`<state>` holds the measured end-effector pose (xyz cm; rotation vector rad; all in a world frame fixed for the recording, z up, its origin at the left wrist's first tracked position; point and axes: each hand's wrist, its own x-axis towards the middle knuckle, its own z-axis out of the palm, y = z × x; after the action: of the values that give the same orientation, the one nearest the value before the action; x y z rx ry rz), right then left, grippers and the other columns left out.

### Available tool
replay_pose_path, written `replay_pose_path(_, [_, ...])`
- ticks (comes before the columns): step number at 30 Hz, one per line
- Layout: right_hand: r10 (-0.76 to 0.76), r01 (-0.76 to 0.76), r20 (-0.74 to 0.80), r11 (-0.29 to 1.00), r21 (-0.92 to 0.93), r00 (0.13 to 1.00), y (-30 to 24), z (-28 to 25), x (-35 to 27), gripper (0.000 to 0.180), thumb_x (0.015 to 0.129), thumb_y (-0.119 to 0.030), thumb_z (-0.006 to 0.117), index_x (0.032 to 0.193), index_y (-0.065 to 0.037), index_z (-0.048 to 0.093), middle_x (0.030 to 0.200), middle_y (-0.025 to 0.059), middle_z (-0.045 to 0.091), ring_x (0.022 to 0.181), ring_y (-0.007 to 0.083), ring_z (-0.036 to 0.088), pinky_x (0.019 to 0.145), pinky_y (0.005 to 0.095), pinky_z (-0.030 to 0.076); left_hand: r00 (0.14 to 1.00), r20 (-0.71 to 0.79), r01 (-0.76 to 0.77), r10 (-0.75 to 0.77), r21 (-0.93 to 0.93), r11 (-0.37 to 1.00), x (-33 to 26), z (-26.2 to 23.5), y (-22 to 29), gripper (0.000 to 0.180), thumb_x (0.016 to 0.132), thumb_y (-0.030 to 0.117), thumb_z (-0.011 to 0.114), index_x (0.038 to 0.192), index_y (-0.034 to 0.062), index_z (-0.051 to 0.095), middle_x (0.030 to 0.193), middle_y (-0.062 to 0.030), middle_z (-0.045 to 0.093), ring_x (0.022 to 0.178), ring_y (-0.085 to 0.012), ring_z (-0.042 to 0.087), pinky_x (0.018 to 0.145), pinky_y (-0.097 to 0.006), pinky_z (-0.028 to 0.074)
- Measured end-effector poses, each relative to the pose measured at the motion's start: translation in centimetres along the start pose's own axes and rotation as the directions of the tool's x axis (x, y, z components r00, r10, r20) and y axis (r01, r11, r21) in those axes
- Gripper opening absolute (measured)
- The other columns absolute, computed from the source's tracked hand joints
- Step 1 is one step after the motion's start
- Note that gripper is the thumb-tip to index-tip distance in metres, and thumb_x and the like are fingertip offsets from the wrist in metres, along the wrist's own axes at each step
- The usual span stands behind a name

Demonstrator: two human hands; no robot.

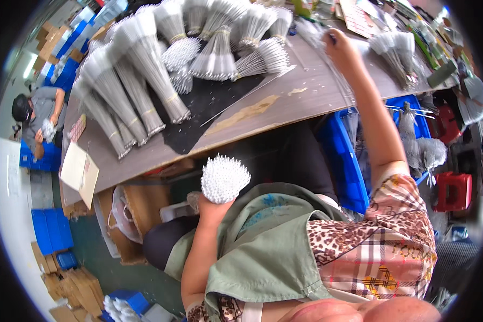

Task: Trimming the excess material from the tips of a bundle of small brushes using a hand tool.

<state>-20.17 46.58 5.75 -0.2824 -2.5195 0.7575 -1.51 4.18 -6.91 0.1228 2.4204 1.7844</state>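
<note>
Upright in my left hand [214, 205] is a thick bundle of thin rods [225, 178], its many white tips facing up. The fingers are wrapped round it below the tips, in front of the green apron [268, 252]. My right arm reaches far over the table, and my right hand [344, 53] is closed beside some loose thin silvery rods [330, 67]. What its fingers grip, if anything, is hidden. Across the table lie several tied bundles of rods [150, 70] with whitish ends, some standing with their ends fanned out [214, 56].
A black cloth [198, 121] lies on the wooden table [300, 99], with one thin rod [247, 96] across it. Blue crates [342, 161] stand below the right edge. Near a red stool [452, 191] hang grey bundles. At far left another person [43, 115] handles white pieces.
</note>
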Motion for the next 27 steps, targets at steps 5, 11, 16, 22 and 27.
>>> replay_pose_path(5, [-0.249,0.204,-0.101,0.923,-0.325,0.963,1.6,-0.4,-0.5,0.03,0.089,-0.02,0.051,0.118,-0.018,0.057,0.096,0.0161,0.062,0.092,0.0307,0.06,0.078,0.0377,0.047,0.904,0.242,-0.421,0.353,0.652,0.631,0.5,-1.4,1.3,0.057,0.066,0.005,0.072,0.12,0.0069,0.054,0.123,-0.0084,0.055,0.12,-0.022,0.046,0.105,-0.036,0.03])
replay_pose_path(11, [-0.362,-0.091,0.365,0.593,0.8,0.858,-6.1,2.2,-11.4,0.029,0.087,-0.02,0.06,0.112,-0.004,0.061,0.08,0.0005,0.06,0.066,0.0072,0.047,0.061,0.0252,0.041,0.892,0.167,-0.446,0.421,0.49,0.749,0.2,-1.6,4.2,0.048,0.08,0.03,0.058,0.126,0.0173,0.051,0.133,-0.006,0.046,0.125,-0.027,0.039,0.109,-0.041,0.025])
replay_pose_path(16, [-0.537,-0.404,0.608,0.457,0.793,0.585,-11.0,6.9,-19.8,0.072,0.063,-0.022,0.084,0.124,-0.001,0.051,0.109,0.0047,0.06,0.082,0.0058,0.048,0.071,0.0226,0.041,0.872,0.089,-0.477,0.481,0.372,0.796,-0.3,-1.8,4.8,0.048,0.078,0.026,0.064,0.124,0.0161,0.053,0.134,-0.0069,0.045,0.128,-0.0287,0.035,0.11,-0.047,0.02])
replay_pose_path(22, [-0.7,-0.421,0.62,0.473,0.774,0.354,-13.6,10.9,-24.0,0.095,0.054,-0.024,0.089,0.129,0.003,0.039,0.126,0.0102,0.051,0.115,0.0161,0.047,0.099,0.0335,0.037,0.882,0.187,-0.467,0.433,0.472,0.748,-1.3,-0.9,2.2,0.053,0.075,0.03,0.071,0.119,0.008,0.054,0.124,-0.011,0.052,0.119,-0.0283,0.046,0.102,-0.041,0.032])
replay_pose_path(27, [-0.649,-0.5,0.614,0.387,0.775,0.449,-12.7,12.1,-25.1,0.098,0.052,-0.022,0.09,0.13,0.003,0.037,0.126,0.0109,0.051,0.116,0.0183,0.048,0.1,0.0356,0.036,0.968,-0.042,-0.241,0.247,0.117,0.964,-1.2,-0.1,4.0,0.049,0.064,0.021,0.079,0.105,0.0041,0.059,0.108,-0.0114,0.06,0.101,-0.0224,0.058,0.089,-0.036,0.044])
